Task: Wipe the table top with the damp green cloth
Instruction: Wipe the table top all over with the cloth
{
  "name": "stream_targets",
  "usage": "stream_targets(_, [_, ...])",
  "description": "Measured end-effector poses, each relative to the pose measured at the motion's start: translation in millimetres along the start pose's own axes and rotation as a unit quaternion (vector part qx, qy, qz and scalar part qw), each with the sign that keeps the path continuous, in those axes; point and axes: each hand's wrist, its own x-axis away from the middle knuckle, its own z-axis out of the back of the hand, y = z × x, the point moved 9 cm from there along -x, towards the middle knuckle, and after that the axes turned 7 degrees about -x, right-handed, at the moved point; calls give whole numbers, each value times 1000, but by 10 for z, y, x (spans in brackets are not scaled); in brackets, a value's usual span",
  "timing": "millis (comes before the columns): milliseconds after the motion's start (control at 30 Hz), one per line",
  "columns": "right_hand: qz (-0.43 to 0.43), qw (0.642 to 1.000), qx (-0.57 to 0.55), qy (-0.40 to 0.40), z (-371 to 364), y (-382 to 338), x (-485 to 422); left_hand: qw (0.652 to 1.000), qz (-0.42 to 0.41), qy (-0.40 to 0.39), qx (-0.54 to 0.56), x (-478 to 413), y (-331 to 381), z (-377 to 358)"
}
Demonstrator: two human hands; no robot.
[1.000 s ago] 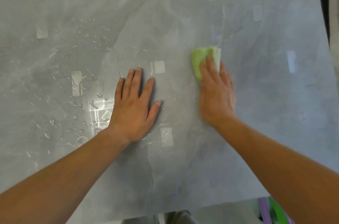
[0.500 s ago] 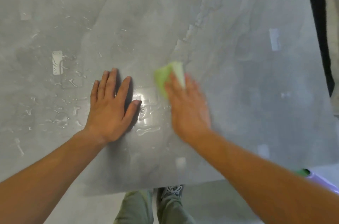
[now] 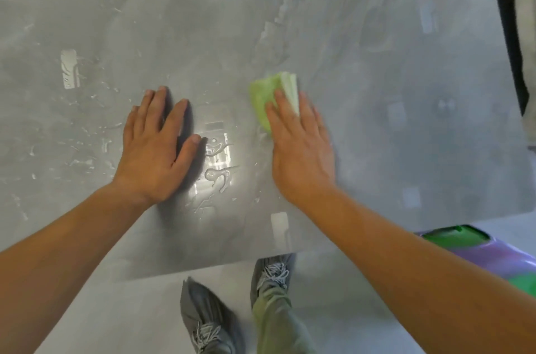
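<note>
A folded light-green cloth [image 3: 268, 95] lies on the grey marbled table top [image 3: 377, 34], a little right of centre. My right hand [image 3: 298, 147] presses flat on the cloth, with its near half hidden under my fingers. My left hand [image 3: 155, 147] rests flat on the table with fingers apart, holding nothing, about a hand's width left of the cloth. Water drops and small puddles [image 3: 216, 171] glisten between my hands and spread over the table's left side.
The table's near edge [image 3: 203, 266] runs just behind my wrists, and its right edge is at the far right beside a dark strip [image 3: 510, 34]. My feet in grey shoes [image 3: 208, 321] stand on the pale floor below. A purple and green object [image 3: 493, 249] lies at lower right.
My right hand slid the cloth leftward and nearer, toward my left hand and the puddles. The view tilted down, so the near edge and my feet now show. My left hand stays flat.
</note>
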Motion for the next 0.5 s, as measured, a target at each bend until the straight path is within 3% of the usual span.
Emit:
stream_targets(67, [82,996,8,-46,-67,-61,223,1000,-8,11,2,60,0,15])
stream_targets(133, [116,992,11,-43,17,64,247,1000,-9,18,6,154,-30,24])
stream_targets(333, [-125,990,-31,53,73,77,293,1000,5,19,-8,535,-346,-46])
stream_targets(400, [-82,996,-17,33,-140,-349,512,1000,1,12,-11,644,-425,-88])
stream_targets(500, [69,997,12,-43,-448,-842,838,1000,-10,2,-12,743,-479,-162])
